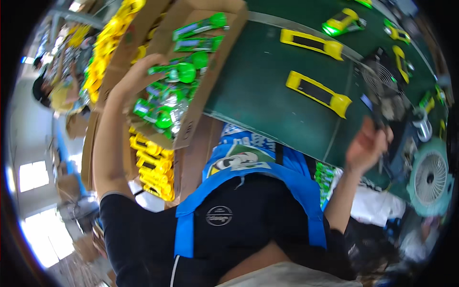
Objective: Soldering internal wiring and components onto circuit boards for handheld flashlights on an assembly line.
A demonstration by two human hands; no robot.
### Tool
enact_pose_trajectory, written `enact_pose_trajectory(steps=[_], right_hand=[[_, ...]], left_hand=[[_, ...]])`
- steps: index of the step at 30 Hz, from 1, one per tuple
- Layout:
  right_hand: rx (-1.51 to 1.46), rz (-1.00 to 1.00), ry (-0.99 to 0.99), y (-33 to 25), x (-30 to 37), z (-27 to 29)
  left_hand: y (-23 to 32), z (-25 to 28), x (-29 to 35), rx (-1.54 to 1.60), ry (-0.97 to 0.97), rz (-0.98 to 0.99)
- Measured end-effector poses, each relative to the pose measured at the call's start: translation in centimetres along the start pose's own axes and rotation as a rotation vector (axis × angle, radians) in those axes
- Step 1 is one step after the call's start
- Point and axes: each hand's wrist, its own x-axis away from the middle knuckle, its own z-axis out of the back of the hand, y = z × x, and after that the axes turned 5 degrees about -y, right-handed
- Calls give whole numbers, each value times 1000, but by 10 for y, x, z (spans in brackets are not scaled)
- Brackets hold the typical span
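Note:
My left hand (pixel 142 71) reaches over an open cardboard box (pixel 234 10), its thumb and fingers closed on a green plastic part (pixel 184 71) with a round end. More green parts (pixel 201 26), some in clear wrapping, lie loose in the box around it. On the right, my right hand (pixel 367 147) is raised over the table edge with its fingers curled. A dark, slim thing (pixel 379 115) rises from its fingertips; its kind is too blurred to tell. Two yellow plastic housings (pixel 311 43) with dark slots lie on the green table between the hands.
A small teal fan (pixel 429 179) stands at the right, by a dark metal fixture (pixel 382 79). Yellow-and-green assemblies (pixel 343 21) lie along the far side. Yellow parts fill boxes (pixel 155 167) on the left. Another person (pixel 62 93) is farther off at the left.

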Motion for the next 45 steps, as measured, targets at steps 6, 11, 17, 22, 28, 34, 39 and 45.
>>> enact_pose_trajectory(steps=[6,11,17,22,28,34,39,45], right_hand=[[254,-59,-256,61,-15,-35],[452,74,-282,41,-11,-22],[175,-121,-244,30,-11,-44],[-165,-308,-313,14,-14,-40],[-87,-272,-314,-10,-13,-22],[-71,-205,-269,-37,-12,-19],[-318,-278,-316,-40,-9,-9],[-130,-410,-233,-36,21,22]], left_hand=[[-13,5,4,150,-6,81],[19,6,-1,-60,34,-111],[3,-10,2,-155,-9,22],[-17,-5,0,56,-16,-4],[-9,20,-10,400,160,14],[129,-1,-52,470,45,-158],[215,-98,-98,474,-247,-185],[229,-149,-117,-29,233,-287]])
